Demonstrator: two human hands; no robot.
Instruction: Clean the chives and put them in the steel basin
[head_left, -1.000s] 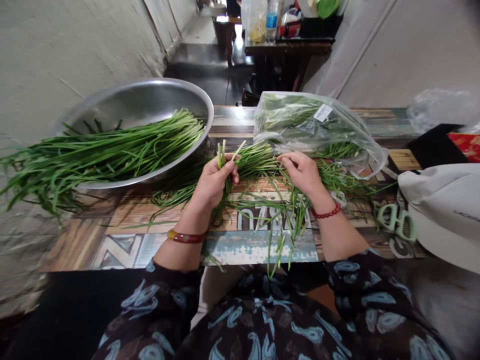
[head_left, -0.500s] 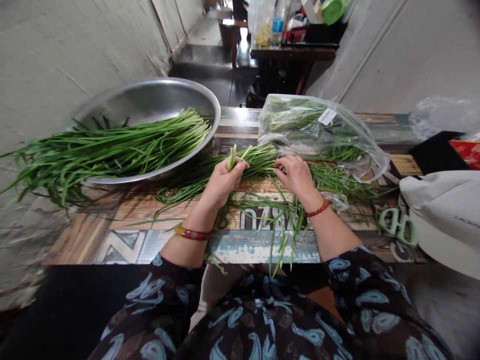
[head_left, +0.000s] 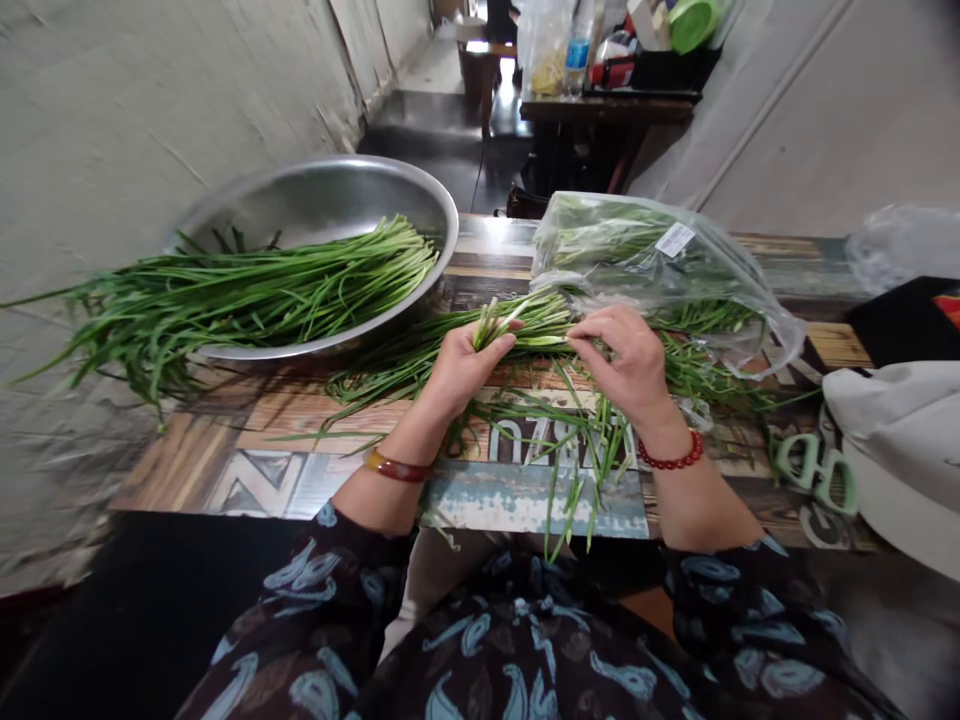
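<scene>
My left hand is closed round a small bunch of green stalks, their pale ends sticking up past the thumb. To its right, the thumb and forefinger of my right hand pinch the pale end of a stalk. Behind and between the hands lies a pile of green stalks on the patterned table. Loose trimmed pieces are scattered in front and hang over the near edge. A metal basin at the left holds a large heap of long green stalks.
A clear plastic bag of greens lies behind my right hand. Green-handled scissors and a pale cap are at the right. A wall stands at the left; another table is farther back.
The view has shifted, so most things appear farther right. My right hand has turned and now pinches a pale stalk end. The stalks in my left hand lean more to the right.
</scene>
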